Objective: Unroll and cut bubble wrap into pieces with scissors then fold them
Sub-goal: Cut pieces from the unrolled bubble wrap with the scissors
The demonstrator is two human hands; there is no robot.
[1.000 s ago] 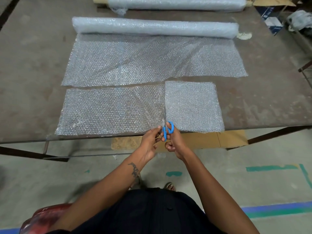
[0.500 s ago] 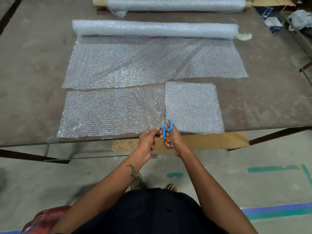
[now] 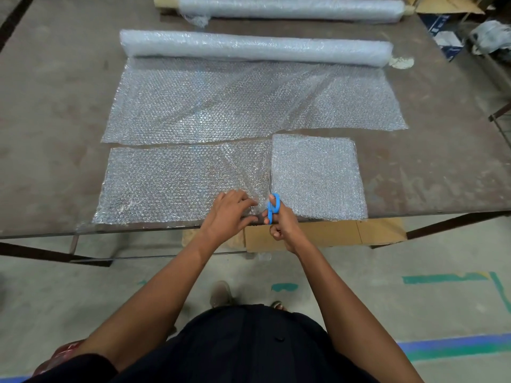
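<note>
A cut strip of bubble wrap (image 3: 171, 183) lies along the table's near edge, with a folded, denser piece (image 3: 318, 175) at its right end. My right hand (image 3: 280, 222) grips blue-handled scissors (image 3: 273, 207) at the near edge, on the line where the strip meets the folded piece; the blades are hard to make out. My left hand (image 3: 231, 212) rests on the strip just left of the scissors, fingers spread. Behind, the bubble wrap roll (image 3: 254, 47) lies across the table with its unrolled sheet (image 3: 249, 100) spread toward me.
The brown table (image 3: 55, 111) has a second roll (image 3: 290, 8) at its far edge. Boxes and bags (image 3: 448, 37) sit beyond the far right corner. Flat cardboard (image 3: 331, 233) lies on the floor under the table's near edge.
My left hand has moved up from the table's edge onto the strip and spread its fingers. The scissors have advanced slightly into the wrap.
</note>
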